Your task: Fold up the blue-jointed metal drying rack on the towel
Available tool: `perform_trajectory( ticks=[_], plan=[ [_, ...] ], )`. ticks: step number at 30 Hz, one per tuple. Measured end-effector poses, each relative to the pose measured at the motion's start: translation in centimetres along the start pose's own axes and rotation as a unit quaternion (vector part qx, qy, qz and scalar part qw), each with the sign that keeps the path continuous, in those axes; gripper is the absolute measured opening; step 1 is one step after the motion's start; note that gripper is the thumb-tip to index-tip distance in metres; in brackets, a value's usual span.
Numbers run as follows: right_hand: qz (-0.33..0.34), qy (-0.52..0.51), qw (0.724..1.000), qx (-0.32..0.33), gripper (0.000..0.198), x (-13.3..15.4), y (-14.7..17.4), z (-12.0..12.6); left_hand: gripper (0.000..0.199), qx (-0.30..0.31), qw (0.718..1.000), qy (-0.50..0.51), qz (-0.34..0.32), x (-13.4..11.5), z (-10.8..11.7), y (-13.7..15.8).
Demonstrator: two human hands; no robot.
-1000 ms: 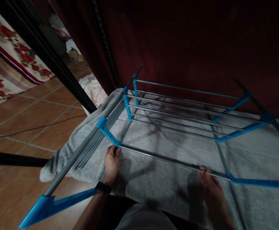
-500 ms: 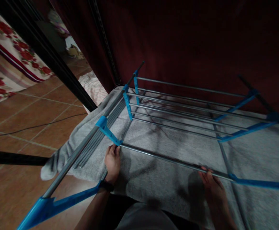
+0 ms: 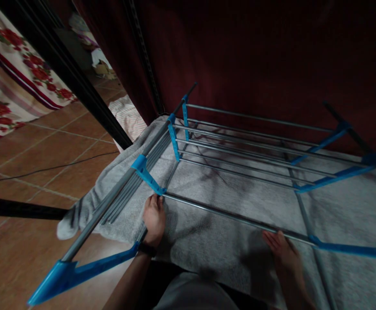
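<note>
A rack of grey metal tubes [image 3: 233, 216] joined by blue plastic brackets stands on a grey blanket in front of me. My left hand [image 3: 154, 218], with a dark band at the wrist, is closed at the lower end of a blue bracket [image 3: 149, 180], where the front tube meets it. Its fingertips are partly hidden there. Near the tube's right end, my right hand [image 3: 283, 248] lies just under the tube with its fingers stretched out. Whether those fingertips touch the metal is hard to tell. Another blue bracket [image 3: 352, 249] joins that end.
Several loose grey tubes [image 3: 136, 183] lie side by side on the blanket [image 3: 204, 249] at left. Black metal posts [image 3: 75, 82] frame the space. A dark red curtain [image 3: 255, 56] hangs behind. A thin cable [image 3: 52, 167] crosses the tiled floor [image 3: 46, 142].
My right hand has loosened from the front tube and slipped slightly left and below it, fingers straightening. My left hand stays at the bracket. The view has shifted a little.
</note>
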State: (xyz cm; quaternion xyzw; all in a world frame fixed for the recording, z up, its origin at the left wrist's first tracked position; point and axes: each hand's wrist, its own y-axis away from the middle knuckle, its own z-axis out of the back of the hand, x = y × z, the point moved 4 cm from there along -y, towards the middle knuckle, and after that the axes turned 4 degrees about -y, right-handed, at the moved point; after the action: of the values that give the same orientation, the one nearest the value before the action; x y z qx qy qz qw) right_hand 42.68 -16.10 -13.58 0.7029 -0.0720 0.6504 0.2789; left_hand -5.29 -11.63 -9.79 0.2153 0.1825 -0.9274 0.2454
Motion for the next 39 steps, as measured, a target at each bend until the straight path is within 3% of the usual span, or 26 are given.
perform_trajectory(
  ticks=[4, 5, 7, 10, 12, 16, 20, 26, 39],
  plan=[
    [-0.075, 0.057, 0.995, 0.043, 0.062, -0.7, 2.1, -2.7, 0.035, 0.004, 1.000, 0.011, -0.014, 0.0, -0.1, 0.3],
    [-0.044, 0.091, 0.993, 0.058, 0.063, -0.4, 2.8, -3.7, 0.036, 0.005, 1.000, 0.011, -0.013, 0.0, -0.1, 0.3],
    [0.091, 0.170, 0.976, 0.098, 0.054, 0.9, 4.3, -6.4, 0.036, 0.008, 1.000, 0.008, -0.006, 0.1, -0.2, 0.3],
    [0.310, 0.260, 0.900, 0.165, 0.040, 3.0, 6.4, -11.7, 0.036, 0.018, 1.000, 0.011, 0.004, 0.1, -0.2, 0.2],
    [0.392, 0.320, 0.840, 0.197, 0.036, 3.6, 7.2, -15.4, 0.036, 0.026, 0.999, 0.017, 0.012, 0.1, -0.2, 0.1],
    [0.456, 0.440, 0.735, 0.241, 0.036, 3.1, 7.7, -21.4, 0.034, 0.036, 0.999, 0.025, 0.026, 0.1, -0.1, 0.0],
    [0.448, 0.516, 0.679, 0.267, 0.038, 2.4, 7.5, -24.1, 0.033, 0.036, 0.998, 0.026, 0.042, 0.1, -0.2, 0.0],
    [0.411, 0.552, 0.657, 0.308, 0.040, 2.7, 6.8, -24.8, 0.028, 0.028, 0.998, 0.033, 0.050, 0.0, -0.2, 0.0],
    [0.298, 0.565, 0.670, 0.379, 0.044, 3.7, 6.1, -25.2, 0.026, 0.013, 0.999, 0.024, 0.038, -0.1, -0.2, 0.1]
  ],
)
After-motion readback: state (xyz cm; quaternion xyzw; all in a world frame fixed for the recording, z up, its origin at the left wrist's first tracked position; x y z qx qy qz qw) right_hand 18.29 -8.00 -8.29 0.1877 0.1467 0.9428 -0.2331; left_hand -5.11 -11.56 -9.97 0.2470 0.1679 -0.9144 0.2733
